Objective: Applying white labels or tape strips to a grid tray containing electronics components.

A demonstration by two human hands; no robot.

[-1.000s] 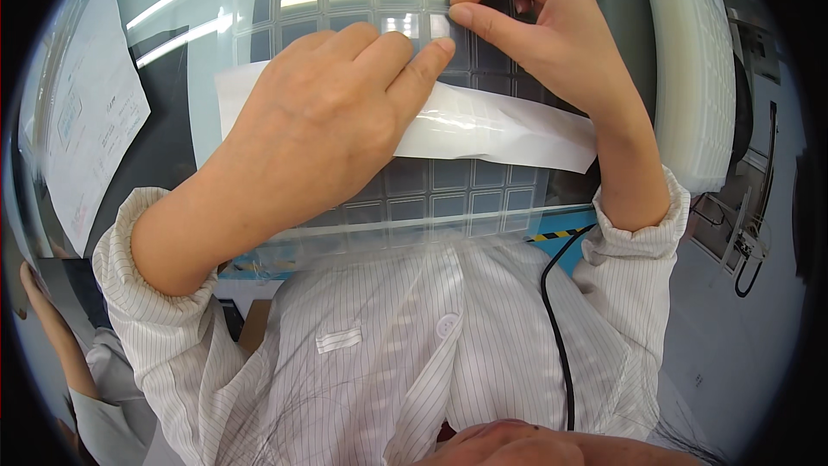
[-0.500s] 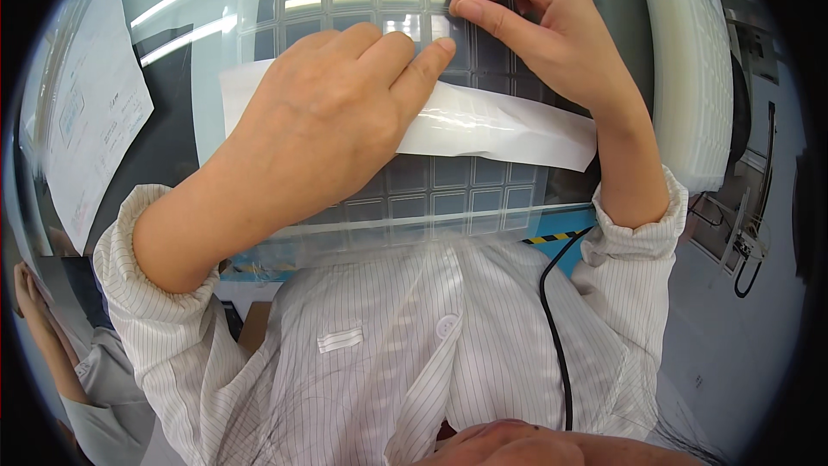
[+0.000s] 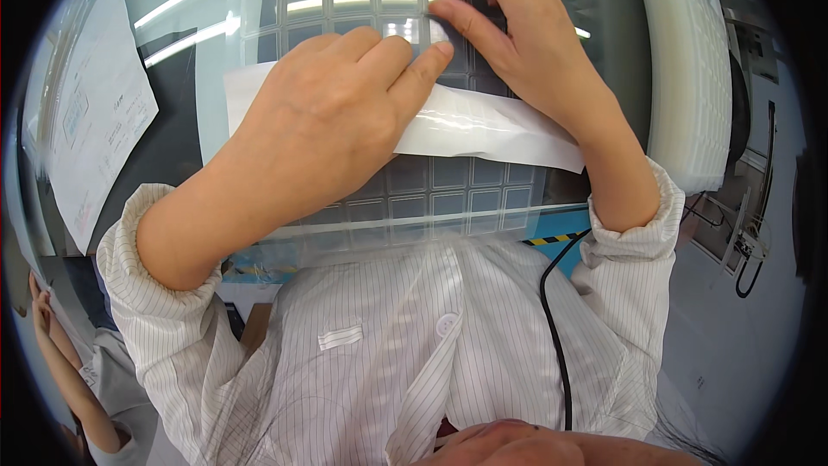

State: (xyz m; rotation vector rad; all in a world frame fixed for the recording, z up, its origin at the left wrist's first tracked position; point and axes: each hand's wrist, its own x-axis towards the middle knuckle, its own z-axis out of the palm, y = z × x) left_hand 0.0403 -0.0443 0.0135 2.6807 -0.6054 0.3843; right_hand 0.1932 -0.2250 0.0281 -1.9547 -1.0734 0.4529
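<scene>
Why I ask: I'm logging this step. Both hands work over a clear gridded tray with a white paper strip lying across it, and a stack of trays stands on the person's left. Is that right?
Not quite. In the head view the stack of trays stands on the person's right, not the left; a printed sheet lies on the left. The left hand and right hand do work over the clear gridded tray crossed by the white paper strip.

1. The person is wearing a white coat with thin grey stripes; it is covering the chest and both arms.
2. The sleeves are ending in gathered elastic cuffs at the wrists, so the left hand (image 3: 323, 125) and right hand (image 3: 526, 43) are staying bare.
3. A round white button is closing the front.
4. A small white patch is sitting on the chest.
5. A black cable is running down the coat.
</scene>
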